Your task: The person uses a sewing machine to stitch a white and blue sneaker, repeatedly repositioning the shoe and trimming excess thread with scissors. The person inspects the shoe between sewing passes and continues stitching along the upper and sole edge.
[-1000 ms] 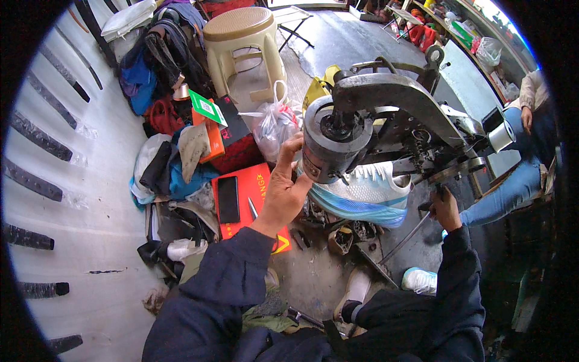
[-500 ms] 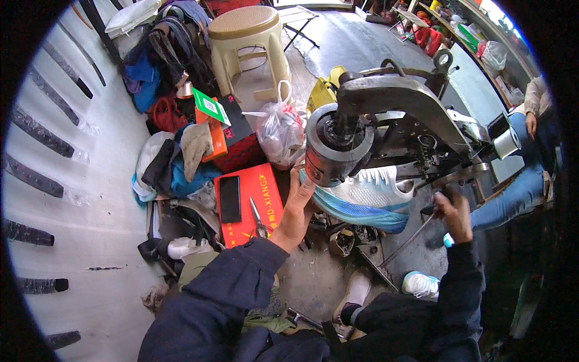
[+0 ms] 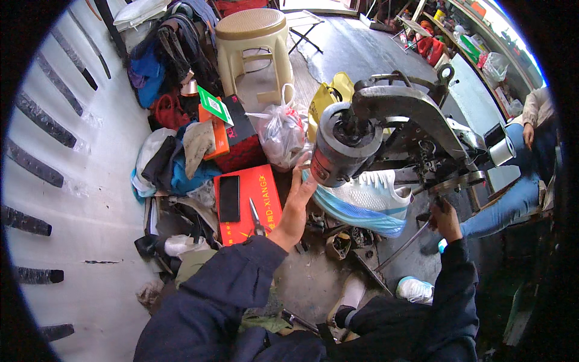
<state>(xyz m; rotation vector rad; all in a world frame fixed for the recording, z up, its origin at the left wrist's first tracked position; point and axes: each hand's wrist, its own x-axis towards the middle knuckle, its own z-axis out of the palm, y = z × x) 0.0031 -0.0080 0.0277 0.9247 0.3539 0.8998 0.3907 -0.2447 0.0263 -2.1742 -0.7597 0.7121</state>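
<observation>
A white sneaker with a blue sole (image 3: 368, 202) lies under the arm of a grey shoe-stitching machine (image 3: 392, 114). My left hand (image 3: 297, 205) reaches up from a dark blue sleeve and grips the sneaker's left end, just below the machine's round head (image 3: 338, 148). My right hand (image 3: 445, 216) is closed on the crank handle of the hand wheel (image 3: 458, 181) at the machine's right side. The stitching point is hidden behind the head.
A red box (image 3: 259, 181) carrying a black phone (image 3: 229, 198) and pliers (image 3: 256, 218) lies left of my hand. Behind it are a plastic bag (image 3: 280, 130), piled clothes (image 3: 175, 163) and a beige stool (image 3: 253, 42). A seated person in jeans (image 3: 512, 193) is at the right. A white shoe (image 3: 416, 289) lies on the floor.
My left hand has dropped from the machine's head to the sneaker's left end. My right hand has moved down and slightly left on the crank.
</observation>
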